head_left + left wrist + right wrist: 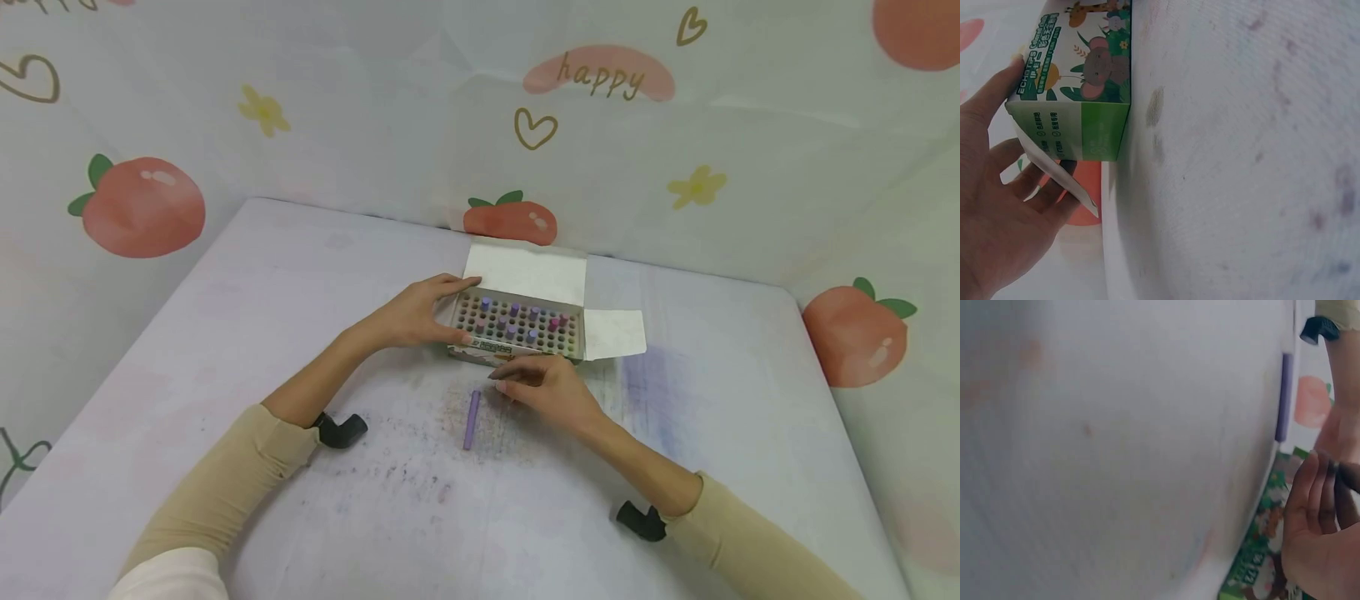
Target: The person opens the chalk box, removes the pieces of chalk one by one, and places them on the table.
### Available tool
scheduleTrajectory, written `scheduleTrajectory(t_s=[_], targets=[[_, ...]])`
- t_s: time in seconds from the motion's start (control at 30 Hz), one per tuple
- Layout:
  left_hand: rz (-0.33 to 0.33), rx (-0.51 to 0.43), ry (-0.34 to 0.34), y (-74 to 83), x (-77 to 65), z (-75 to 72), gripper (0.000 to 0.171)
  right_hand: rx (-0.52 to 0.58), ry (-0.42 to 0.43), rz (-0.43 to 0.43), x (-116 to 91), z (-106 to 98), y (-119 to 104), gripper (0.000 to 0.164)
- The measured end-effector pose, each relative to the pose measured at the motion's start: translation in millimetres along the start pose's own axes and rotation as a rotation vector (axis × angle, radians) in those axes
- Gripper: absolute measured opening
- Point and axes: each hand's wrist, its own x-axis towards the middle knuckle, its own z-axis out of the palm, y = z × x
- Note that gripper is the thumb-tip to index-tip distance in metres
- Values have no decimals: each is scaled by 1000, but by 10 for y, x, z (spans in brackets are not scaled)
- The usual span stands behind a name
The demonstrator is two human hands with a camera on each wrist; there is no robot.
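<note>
A printed chalk box (491, 353), lid flap raised, stands toward the back of the table. Inside it, a holed insert carries several purple and pink chalk sticks (514, 309). My left hand (408, 315) grips the box's left end, its thumb at the front edge and index finger along the back. In the left wrist view, the other fingers lie behind a white side flap (1054, 164). A purple chalk stick (472, 421) lies on the table in front of the box. Beside its far end is my right hand (551, 390), fingers loosely bent, with nothing visible between them.
The box's white lid (527, 271) leans back near the wall, and a side flap (615, 334) sticks out to the right. Coloured chalk smudges (656, 392) mark the pale tablecloth. Black wrist devices (343, 431) sit at both sleeves. A fruit-printed backdrop (390, 150) encloses the table.
</note>
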Motion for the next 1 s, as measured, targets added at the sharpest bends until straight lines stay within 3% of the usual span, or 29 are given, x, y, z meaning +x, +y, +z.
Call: scheduleTrajectory(t_s=[0.17,0.5,1.0], targets=[[-9,-14,1,-5,-9,5,90,26,-1,-96,4,-107,-37,20],[13,-2,1,0,10,-9,90,8,68,-190,-20,-321,-157,17],[10,-13,-1,-7,7,2,91,-60,152,-156,-26,-575,-210,16]])
